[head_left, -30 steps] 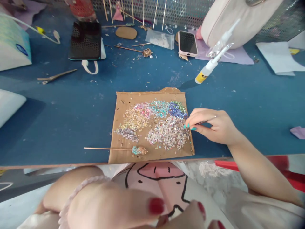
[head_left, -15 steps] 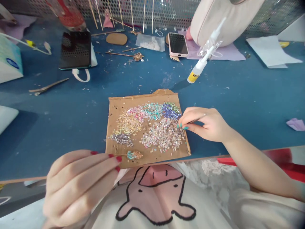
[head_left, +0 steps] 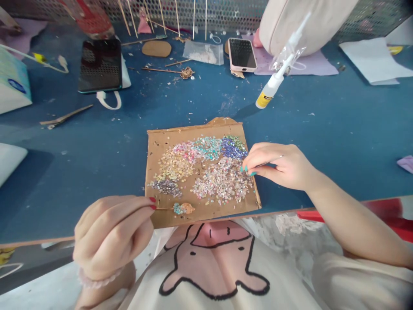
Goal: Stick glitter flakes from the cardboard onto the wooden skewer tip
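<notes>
The left hand [head_left: 112, 232], a second ago idle in the lap, now pinches the decorated stick [head_left: 174, 209] over the cardboard [head_left: 155, 142] on the counter [head_left: 97, 142], while the right hand [head_left: 277, 165] grips a thin pick amid sequins [head_left: 222, 178].

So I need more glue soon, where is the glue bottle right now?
In the head view the glue bottle leans at the far right of the blue table, beyond the cardboard sheet of sequins, just right of the pink-cased phone.

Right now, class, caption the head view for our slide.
Left hand holds a sequin-tipped stick on cardboard while another person's hand works the sequins.
</notes>
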Motion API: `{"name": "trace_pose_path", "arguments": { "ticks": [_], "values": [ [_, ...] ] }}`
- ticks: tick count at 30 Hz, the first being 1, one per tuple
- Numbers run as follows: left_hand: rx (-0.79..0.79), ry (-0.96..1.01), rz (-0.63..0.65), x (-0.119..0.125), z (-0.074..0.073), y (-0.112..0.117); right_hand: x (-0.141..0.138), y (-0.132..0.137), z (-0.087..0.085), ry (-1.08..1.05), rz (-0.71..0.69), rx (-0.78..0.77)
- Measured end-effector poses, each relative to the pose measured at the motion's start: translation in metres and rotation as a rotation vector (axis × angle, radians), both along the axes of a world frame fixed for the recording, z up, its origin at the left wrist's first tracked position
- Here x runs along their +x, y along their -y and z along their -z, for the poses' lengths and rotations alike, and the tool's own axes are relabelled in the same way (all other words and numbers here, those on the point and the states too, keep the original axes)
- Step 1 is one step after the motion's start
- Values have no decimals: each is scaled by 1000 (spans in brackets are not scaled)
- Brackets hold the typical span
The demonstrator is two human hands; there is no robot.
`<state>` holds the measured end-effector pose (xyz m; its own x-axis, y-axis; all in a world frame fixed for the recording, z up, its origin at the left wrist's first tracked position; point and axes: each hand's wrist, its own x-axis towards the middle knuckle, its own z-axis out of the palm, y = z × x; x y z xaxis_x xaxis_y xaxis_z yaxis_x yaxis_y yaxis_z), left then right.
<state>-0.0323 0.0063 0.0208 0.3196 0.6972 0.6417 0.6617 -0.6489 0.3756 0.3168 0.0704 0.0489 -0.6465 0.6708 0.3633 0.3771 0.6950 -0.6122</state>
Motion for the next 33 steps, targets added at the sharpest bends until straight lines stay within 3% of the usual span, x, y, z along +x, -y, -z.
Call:
{"name": "trace_pose_path", "arguments": {
  "ticks": [2,4,7,14,19,25,29,33],
  "values": [
    [94,-42,-20,3,0,-4,0,0,0,3,4,-1],
    [220,-109,81,4,0,-9,0,0,-1,1,15,3],
    [273,-155,91,1,3,-15,0,0,0,-10,28,-2],
    [273,-145,77,-2,11,-10,2,-1,1,-26,67,-4],
    [125,-93,-20,2,11,-3,2,-4,4,-11,196,57],
    [225,-182,60,-2,11,-11,2,-6,8,25,319,148],
    [246,-185,77,-3,10,-13,4,-3,4,-11,284,89],
    [245,-197,85,-2,9,-12,4,-1,0,-31,112,59]
  ]
}}
